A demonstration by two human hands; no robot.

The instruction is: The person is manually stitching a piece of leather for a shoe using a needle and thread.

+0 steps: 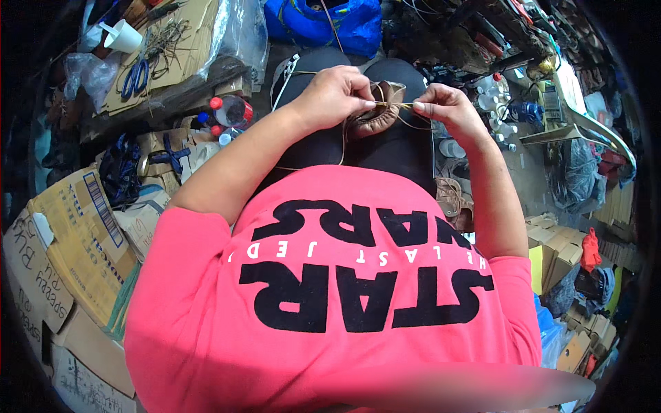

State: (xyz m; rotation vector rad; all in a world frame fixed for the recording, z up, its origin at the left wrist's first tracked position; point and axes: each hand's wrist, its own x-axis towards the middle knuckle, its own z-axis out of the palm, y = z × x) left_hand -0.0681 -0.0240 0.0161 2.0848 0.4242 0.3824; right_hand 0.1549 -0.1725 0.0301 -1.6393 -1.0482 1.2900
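Observation:
A brown leather shoe upper (pixel 377 124) with a puckered, gathered edge rests on my dark-trousered thighs. Thin tan cord (pixel 396 104) runs across it, pulled between my two hands. My left hand (pixel 337 95), thumb and forefinger pinched together, grips the cord just left of the upper's opening. On the other side my right hand (pixel 446 110) pinches the cord near the right edge of the leather, fingers curled in. Loose lengths of cord loop below the right hand and down over my left thigh. Part of the upper is hidden behind my left fingers.
Beyond my knees sits a blue bag (pixel 330 27). Scissors (pixel 135 77) and a white cup (pixel 122 36) lie on cardboard at the far left, with red-capped bottles (pixel 233 110) nearer. Several small bottles (pixel 492 103) stand right; cardboard boxes (pixel 76 234) are stacked at the left.

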